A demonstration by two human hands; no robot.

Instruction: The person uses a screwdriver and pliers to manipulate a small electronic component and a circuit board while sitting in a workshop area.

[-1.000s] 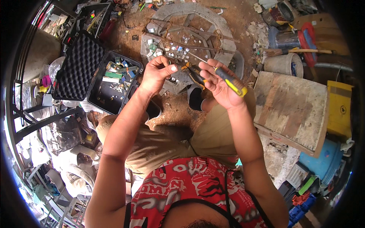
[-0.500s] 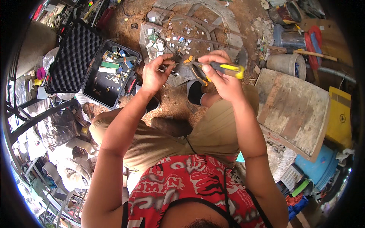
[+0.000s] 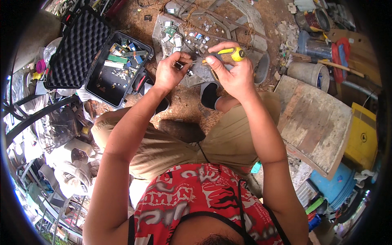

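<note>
My right hand (image 3: 234,73) grips a screwdriver with a yellow and grey handle (image 3: 231,54), its shaft pointing down-left toward my left hand (image 3: 170,70). That hand has its fingers curled round a small dark piece (image 3: 181,64), too small to name, beside the screwdriver's tip. Behind them a worn grey platform (image 3: 257,34) carries small circuit boards and bits (image 3: 169,32). To the left an open black case (image 3: 104,93) holds green, blue and pale board pieces (image 3: 117,58); its foam-lined lid (image 3: 75,51) lies back.
My feet in dark socks (image 3: 209,96) stand on the littered ground. A worn wooden board (image 3: 312,124), a yellow panel (image 3: 361,139), blue buckets (image 3: 330,190) and a grey bucket (image 3: 306,73) crowd the right. Metal racks and plastic scrap (image 3: 65,175) fill the left.
My right hand has moved up and turned over, closing round the screwdriver, whose handle now points more toward me. My left hand has risen slightly in the picture, fingers still curled.
</note>
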